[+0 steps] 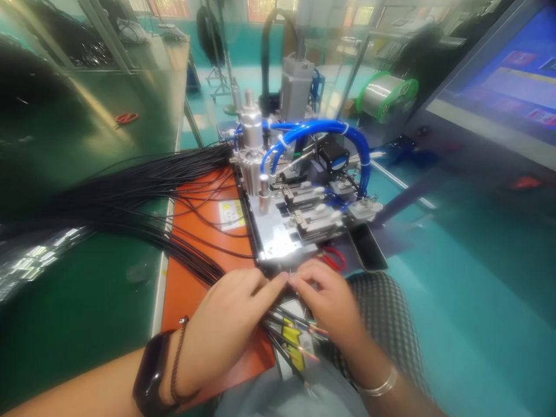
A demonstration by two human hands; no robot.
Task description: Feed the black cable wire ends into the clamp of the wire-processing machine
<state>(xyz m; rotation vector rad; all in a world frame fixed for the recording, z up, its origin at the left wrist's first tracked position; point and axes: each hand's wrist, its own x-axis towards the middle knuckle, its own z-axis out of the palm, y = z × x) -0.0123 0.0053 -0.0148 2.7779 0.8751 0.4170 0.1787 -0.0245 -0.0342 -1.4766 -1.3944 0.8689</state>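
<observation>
My left hand and my right hand meet at the fingertips in front of the machine, both pinching closed. Between the tips a few fine light strands show, seemingly the end of a thin wire; its exact shape is blurred. A bundle of black cables runs in from the left and passes beneath my left hand. Past that hand, the stripped cable ends fan out with coloured inner wires, over a surface with a yellow label.
A bench machine with metal clamps and blue hoses stands just ahead on an orange board. Red-handled pliers or scissors and a phone lie at its right. A green wire spool and a screen are farther off.
</observation>
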